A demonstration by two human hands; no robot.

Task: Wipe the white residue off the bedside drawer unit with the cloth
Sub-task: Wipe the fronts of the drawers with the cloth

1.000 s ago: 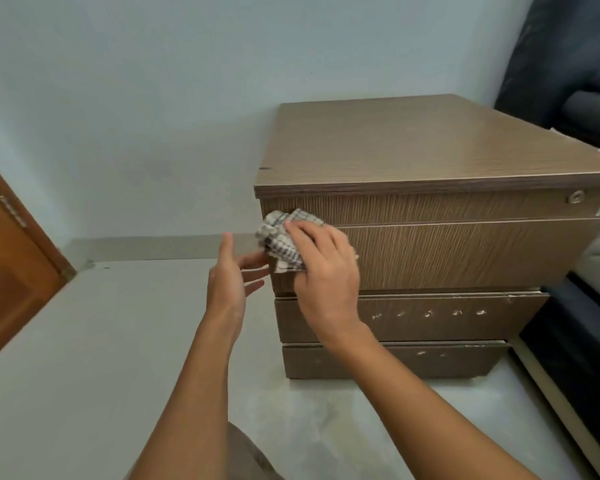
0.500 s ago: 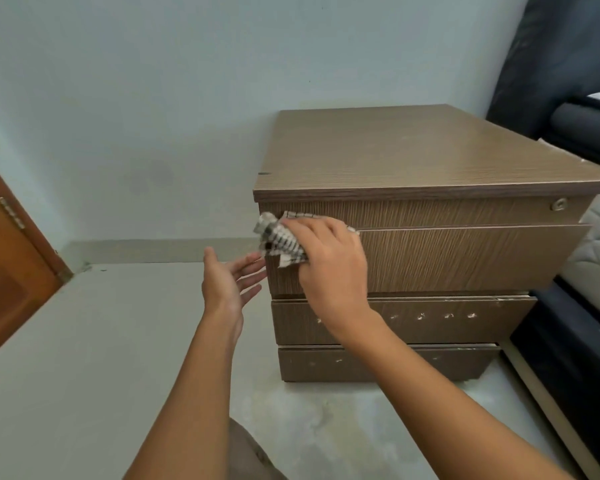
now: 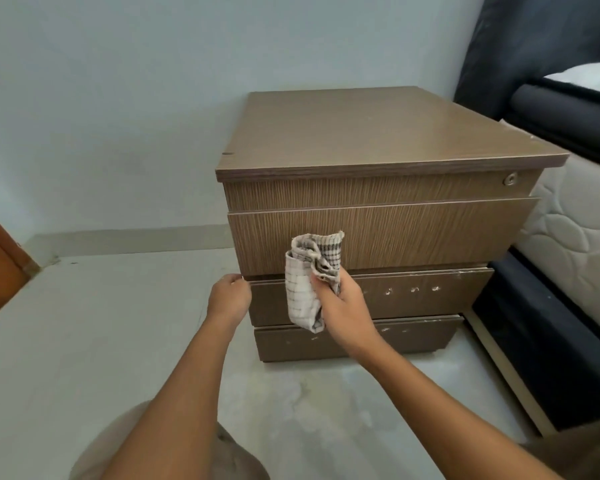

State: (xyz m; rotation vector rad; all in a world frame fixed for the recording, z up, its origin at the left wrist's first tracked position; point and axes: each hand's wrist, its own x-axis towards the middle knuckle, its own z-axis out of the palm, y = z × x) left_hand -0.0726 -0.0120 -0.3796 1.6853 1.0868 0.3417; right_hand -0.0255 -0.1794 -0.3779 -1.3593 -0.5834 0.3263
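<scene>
I see the right hand (image 3: 343, 306) fisted around the checked grey-and-white cloth (image 3: 309, 282), which is bunched and held upright. The top of the cloth sticks up above the grip in front of the wide upper drawer front (image 3: 413, 233), and its pale lower fold hangs below the grip in front of the middle drawer front (image 3: 406, 299); whether the fabric touches the wood I cannot tell.

Left of that grip, the left hand (image 3: 229, 299) sits curled at the left end of the middle drawer, fingers (image 3: 234, 279) tucked at the seam under the upper drawer's corner (whether they pinch the edge I cannot tell).

The brown wood-grain bedside drawer unit (image 3: 378, 133) stands behind both hands on the pale grey floor (image 3: 101, 323). Right of the cloth grip, white residue spots (image 3: 413, 289) dot the middle drawer front, and more flecks (image 3: 385, 330) mark the bottom drawer front (image 3: 430, 337) below and right. Up and far right of the grip, a small round metal lock (image 3: 510, 179) sits on the top strip. Further right, a quilted white mattress (image 3: 575, 230) on a dark bed frame (image 3: 551, 323).
</scene>
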